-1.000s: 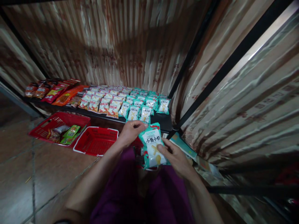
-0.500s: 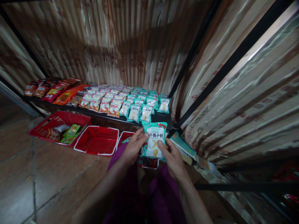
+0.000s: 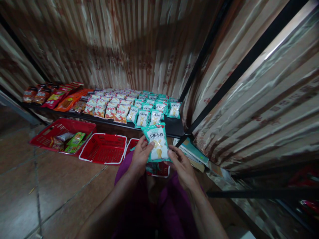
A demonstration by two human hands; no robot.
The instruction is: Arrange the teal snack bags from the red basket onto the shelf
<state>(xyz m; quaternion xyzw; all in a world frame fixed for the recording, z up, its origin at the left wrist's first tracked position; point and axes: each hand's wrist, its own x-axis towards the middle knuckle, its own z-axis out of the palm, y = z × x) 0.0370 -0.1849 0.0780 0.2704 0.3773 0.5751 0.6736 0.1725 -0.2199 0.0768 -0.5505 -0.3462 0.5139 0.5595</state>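
Note:
A teal and white snack bag (image 3: 158,142) is upright in front of me, tilted slightly to the left, its printed front facing me. Its left edge is pinched in my left hand (image 3: 140,156), the thumb lying over the front. My right hand (image 3: 183,166) is at the bag's right edge, fingers stretched and apart, with the thumb tip close to or touching the edge. Just beyond, matching teal bags (image 3: 143,118) stand in rows on a low black shelf (image 3: 173,127). Red-and-white snack bags (image 3: 100,108) stand left of them.
Orange (image 3: 66,104) and red packets (image 3: 55,99) lie at the shelf's left end. Below it on the tiled floor are a red basket (image 3: 41,137) holding packets, another red basket (image 3: 86,154), and a partly hidden basket (image 3: 165,171). Black posts (image 3: 219,96) rise at the right before a patterned curtain.
The teal snack bag has shifted a little left and up and now tilts left. My right thumb has slid off its front to the right edge, and the fingers have loosened.

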